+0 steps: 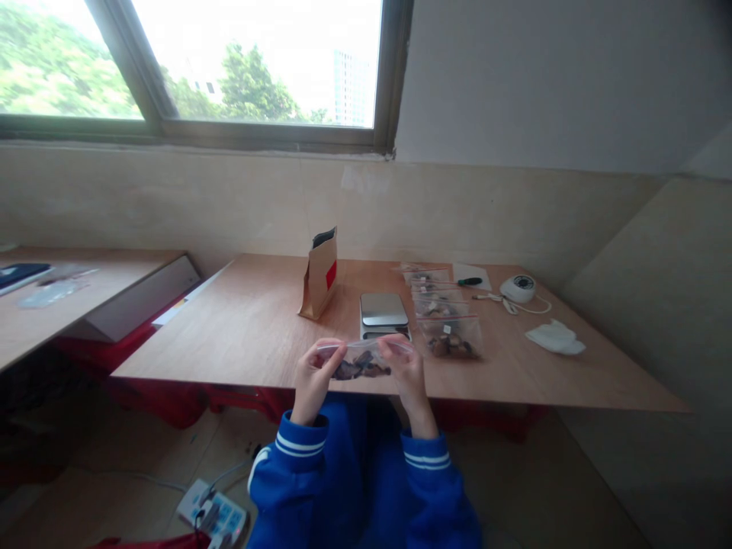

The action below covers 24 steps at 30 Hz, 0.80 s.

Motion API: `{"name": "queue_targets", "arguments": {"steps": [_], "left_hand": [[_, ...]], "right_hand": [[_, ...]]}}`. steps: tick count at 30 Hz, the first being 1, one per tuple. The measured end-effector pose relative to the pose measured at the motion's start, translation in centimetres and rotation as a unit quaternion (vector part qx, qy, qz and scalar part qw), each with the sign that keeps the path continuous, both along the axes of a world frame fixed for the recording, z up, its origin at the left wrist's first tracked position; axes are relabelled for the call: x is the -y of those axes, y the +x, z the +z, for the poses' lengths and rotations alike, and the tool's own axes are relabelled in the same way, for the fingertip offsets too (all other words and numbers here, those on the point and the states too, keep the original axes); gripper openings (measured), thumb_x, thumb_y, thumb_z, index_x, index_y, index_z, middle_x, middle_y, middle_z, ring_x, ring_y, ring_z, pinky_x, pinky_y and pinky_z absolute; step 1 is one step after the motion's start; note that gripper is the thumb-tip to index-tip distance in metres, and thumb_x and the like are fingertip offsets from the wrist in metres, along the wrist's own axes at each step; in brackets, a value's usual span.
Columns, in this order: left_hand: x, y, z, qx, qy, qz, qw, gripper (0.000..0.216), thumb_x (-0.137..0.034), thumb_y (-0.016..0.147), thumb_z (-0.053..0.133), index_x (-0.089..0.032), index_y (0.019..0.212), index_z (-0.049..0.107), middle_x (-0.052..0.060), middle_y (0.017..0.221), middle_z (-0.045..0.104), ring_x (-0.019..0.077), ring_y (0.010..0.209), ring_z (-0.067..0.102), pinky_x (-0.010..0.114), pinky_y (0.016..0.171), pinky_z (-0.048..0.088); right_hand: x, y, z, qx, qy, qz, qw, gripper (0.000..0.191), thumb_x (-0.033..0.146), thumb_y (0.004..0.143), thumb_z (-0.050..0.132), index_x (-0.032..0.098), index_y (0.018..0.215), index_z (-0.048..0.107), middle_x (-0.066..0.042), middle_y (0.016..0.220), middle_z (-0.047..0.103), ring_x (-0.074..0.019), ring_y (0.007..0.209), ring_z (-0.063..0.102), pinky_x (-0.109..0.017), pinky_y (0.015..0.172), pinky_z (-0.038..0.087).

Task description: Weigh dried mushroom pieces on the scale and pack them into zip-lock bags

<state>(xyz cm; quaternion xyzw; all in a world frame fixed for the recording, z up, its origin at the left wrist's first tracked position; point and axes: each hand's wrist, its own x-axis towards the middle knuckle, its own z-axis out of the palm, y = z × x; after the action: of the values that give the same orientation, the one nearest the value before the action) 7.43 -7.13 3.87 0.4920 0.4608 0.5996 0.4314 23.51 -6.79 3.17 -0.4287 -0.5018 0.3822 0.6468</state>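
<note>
A small clear zip bag with dark brown pieces inside is held up at the near edge of the wooden table. My left hand pinches its left top corner. At the right top corner, my right hand pinches the bag as well. Both arms wear blue sleeves with white stripes. Just behind the bag sits a small steel-topped scale.
A brown paper pouch with a red label stands open behind the scale. Several filled zip bags lie in a row to the right. Farther right are a white round device with cable and a crumpled white tissue. A power strip lies on the floor.
</note>
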Motion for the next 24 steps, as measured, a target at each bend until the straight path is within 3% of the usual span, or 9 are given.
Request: {"name": "queue_targets", "arguments": {"steps": [9, 14, 19, 24], "left_hand": [[0.37, 0.41, -0.07, -0.001, 0.002, 0.037, 0.999, 0.025, -0.039, 0.073, 0.070, -0.015, 0.082, 0.068, 0.002, 0.073, 0.067, 0.0147, 0.066, 0.063, 0.023, 0.059, 0.050], [0.08, 0.39, -0.21, 0.042, -0.015, 0.001, 0.999, 0.028, -0.040, 0.075, 0.068, -0.016, 0.089, 0.065, 0.001, 0.077, 0.066, 0.0132, 0.063, 0.063, 0.024, 0.057, 0.052], [0.01, -0.11, -0.66, 0.058, -0.007, -0.018, 0.998, 0.027, -0.038, 0.075, 0.068, -0.016, 0.091, 0.066, 0.003, 0.091, 0.066, 0.0145, 0.076, 0.064, 0.024, 0.062, 0.054], [0.17, -0.53, -0.65, 0.035, -0.008, -0.025, 0.999, 0.027, -0.037, 0.074, 0.069, -0.017, 0.093, 0.065, 0.001, 0.085, 0.066, 0.0149, 0.077, 0.064, 0.024, 0.063, 0.054]], "right_hand": [[0.23, -0.48, -0.04, -0.040, -0.021, -0.023, 0.999, 0.018, 0.037, 0.077, 0.067, 0.019, 0.079, 0.066, -0.002, 0.078, 0.066, -0.0173, 0.076, 0.063, -0.030, 0.072, 0.051], [0.13, -0.37, -0.07, -0.028, -0.029, 0.021, 0.999, 0.020, 0.040, 0.077, 0.066, 0.020, 0.082, 0.066, -0.002, 0.079, 0.066, -0.0167, 0.074, 0.063, -0.029, 0.069, 0.052], [0.34, -0.23, -0.02, -0.027, -0.049, 0.085, 0.995, 0.024, 0.041, 0.079, 0.064, 0.020, 0.091, 0.068, -0.002, 0.085, 0.069, -0.0170, 0.076, 0.065, -0.028, 0.070, 0.053], [0.43, -0.40, -0.03, -0.010, -0.037, 0.101, 0.994, 0.020, 0.038, 0.080, 0.064, 0.020, 0.090, 0.068, -0.001, 0.086, 0.068, -0.0165, 0.080, 0.065, -0.027, 0.073, 0.052]]}}
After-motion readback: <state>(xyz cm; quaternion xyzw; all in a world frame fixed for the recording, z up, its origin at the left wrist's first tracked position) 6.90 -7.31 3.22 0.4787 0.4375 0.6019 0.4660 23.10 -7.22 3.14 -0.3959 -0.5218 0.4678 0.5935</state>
